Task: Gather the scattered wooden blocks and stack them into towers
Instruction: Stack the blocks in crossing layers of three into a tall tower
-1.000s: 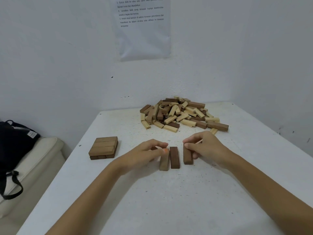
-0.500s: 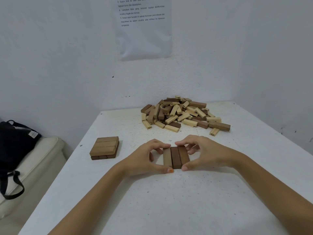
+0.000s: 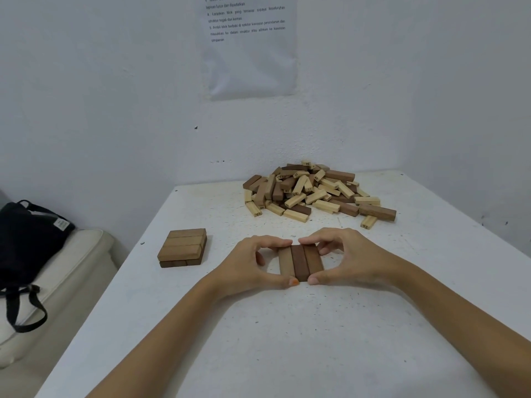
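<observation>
Three brown wooden blocks (image 3: 300, 262) lie side by side as one flat row on the white table (image 3: 287, 340). My left hand (image 3: 253, 264) pinches the row from the left, thumb at the near end and fingers at the far end. My right hand (image 3: 349, 258) pinches it the same way from the right. A heap of light and dark loose blocks (image 3: 313, 191) lies at the back of the table. A low two-layer stack of brown blocks (image 3: 184, 247) stands to the left.
White walls close the table at the back and right, with a printed sheet (image 3: 248, 44) taped up. Left of the table's edge is a cream cushion (image 3: 57, 282) with a black bag (image 3: 26, 239) on it.
One second ago the three blocks lay apart between my hands. My hands have pushed them together into a tight row and now hold it at both sides.
</observation>
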